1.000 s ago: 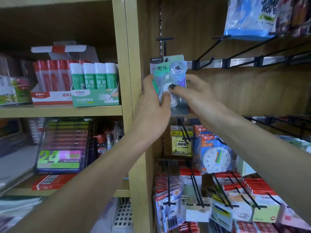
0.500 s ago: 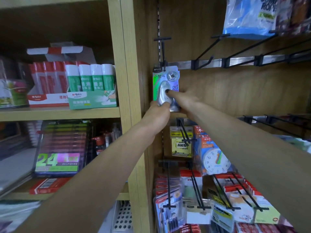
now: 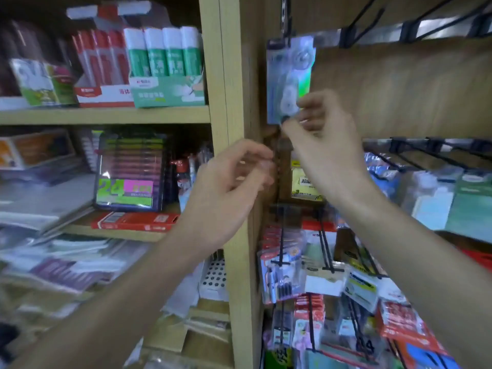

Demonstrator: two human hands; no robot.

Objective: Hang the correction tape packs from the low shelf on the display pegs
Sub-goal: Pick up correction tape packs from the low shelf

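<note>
The correction tape pack [image 3: 288,78] hangs from a peg [image 3: 286,30] at the top of the wooden back panel [image 3: 399,86], beside the upright post [image 3: 226,102]. The right hand [image 3: 323,153] touches its bottom edge with loosely curled fingers; the left hand [image 3: 226,193] holds nothing, fingers half bent. A snag from the right hand's fingers could tug the pack off the peg, judging by how close they sit.

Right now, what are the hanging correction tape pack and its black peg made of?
Hanging correction tape pack: seemingly a clear glossy plastic blister on iridescent printed card, judging by glare and rainbow sheen. Black peg: thin dark rod, likely coated metal wire; blur leaves it open.
</note>
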